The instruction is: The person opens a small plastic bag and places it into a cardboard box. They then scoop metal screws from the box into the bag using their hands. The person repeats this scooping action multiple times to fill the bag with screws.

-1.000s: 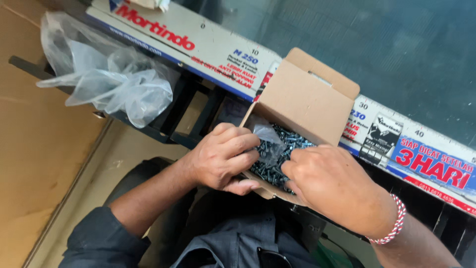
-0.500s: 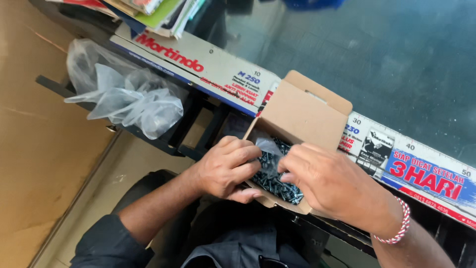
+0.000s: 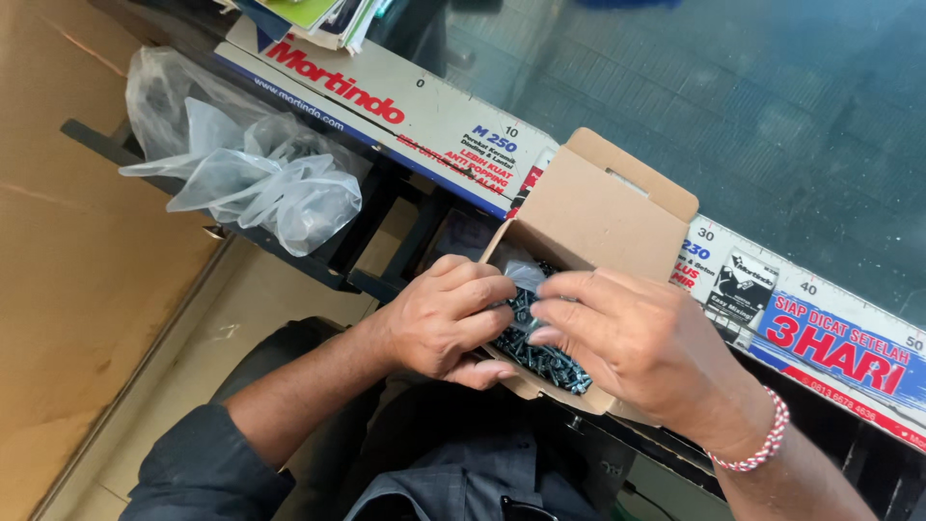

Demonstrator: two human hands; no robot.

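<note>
Glass-topped counter (image 3: 733, 125) runs along the top right, a printed ruler strip (image 3: 424, 116) on its near edge; clear plastic bags (image 3: 246, 174) hang below its left end. Open cardboard box (image 3: 588, 217) rests against that near edge, flap up, full of dark screws (image 3: 545, 362). Left hand (image 3: 444, 318) cups the box's left side, fingers curled; right hand (image 3: 637, 342) reaches in, fingertips (image 3: 542, 311) pinching at the screws.

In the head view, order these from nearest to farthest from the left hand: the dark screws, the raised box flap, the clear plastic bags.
From the left hand:
1. Dark screws, at its fingertips, inside the box.
2. Raised box flap, above and right.
3. Clear plastic bags, far upper left, on the dark rack.
</note>
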